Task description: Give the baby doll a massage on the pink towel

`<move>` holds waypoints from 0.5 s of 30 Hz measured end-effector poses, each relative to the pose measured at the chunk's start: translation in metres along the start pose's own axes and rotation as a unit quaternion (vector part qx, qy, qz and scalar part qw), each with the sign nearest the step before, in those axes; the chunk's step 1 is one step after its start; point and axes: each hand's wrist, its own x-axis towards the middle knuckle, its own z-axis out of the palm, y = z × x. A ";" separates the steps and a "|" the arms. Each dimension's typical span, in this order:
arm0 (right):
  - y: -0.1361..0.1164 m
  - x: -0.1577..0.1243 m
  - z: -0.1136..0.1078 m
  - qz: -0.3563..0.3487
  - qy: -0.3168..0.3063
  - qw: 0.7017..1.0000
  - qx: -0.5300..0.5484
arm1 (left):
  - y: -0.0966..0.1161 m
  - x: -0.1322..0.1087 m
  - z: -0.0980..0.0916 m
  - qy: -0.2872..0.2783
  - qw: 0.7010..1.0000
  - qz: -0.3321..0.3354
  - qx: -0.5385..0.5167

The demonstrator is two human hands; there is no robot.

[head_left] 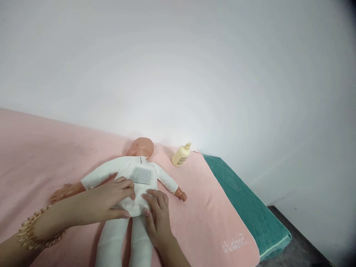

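A baby doll [141,202] with a white cloth body lies on its back on a pink blanket [205,230]. A grey rectangular patch sits on its chest. My left hand [119,194] rests on the doll's lower belly from the left, fingers bent and apart, thumb lower down near the hip. On the other side of the belly, my right hand [158,215] touches the white cloth with its fingertips, thumb apart from the fingers. Between the two hands the white cloth shows, and neither hand visibly grips anything. A beaded bracelet circles my left wrist.
A pale yellow pump bottle [181,155] stands on the blanket beyond the doll's outstretched arm, close to the white wall [178,74]. At the right, a green mattress [241,200] shows from under the blanket, its edge above a dark floor [292,248].
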 end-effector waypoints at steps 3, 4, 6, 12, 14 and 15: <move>0.001 0.003 0.000 0.010 -0.015 1.000 0.009 | 0.003 0.002 -0.001 -0.056 0.998 -0.030 -0.031; 0.001 0.004 -0.001 0.013 -0.018 1.000 0.011 | 0.004 0.002 -0.001 -0.058 0.997 -0.034 -0.032; 0.001 0.006 -0.001 0.020 -0.019 1.000 0.014 | 0.006 0.003 -0.001 -0.057 0.997 -0.038 -0.033; 0.002 0.006 0.000 0.011 -0.003 1.000 0.009 | 0.001 0.003 0.002 -0.018 1.000 -0.003 -0.016; 0.002 0.005 0.001 0.007 -0.001 1.000 0.003 | -0.004 0.004 0.005 0.017 0.999 0.026 0.002; 0.003 0.004 0.001 0.007 0.000 1.000 0.000 | -0.005 0.004 0.006 0.038 0.998 0.039 0.013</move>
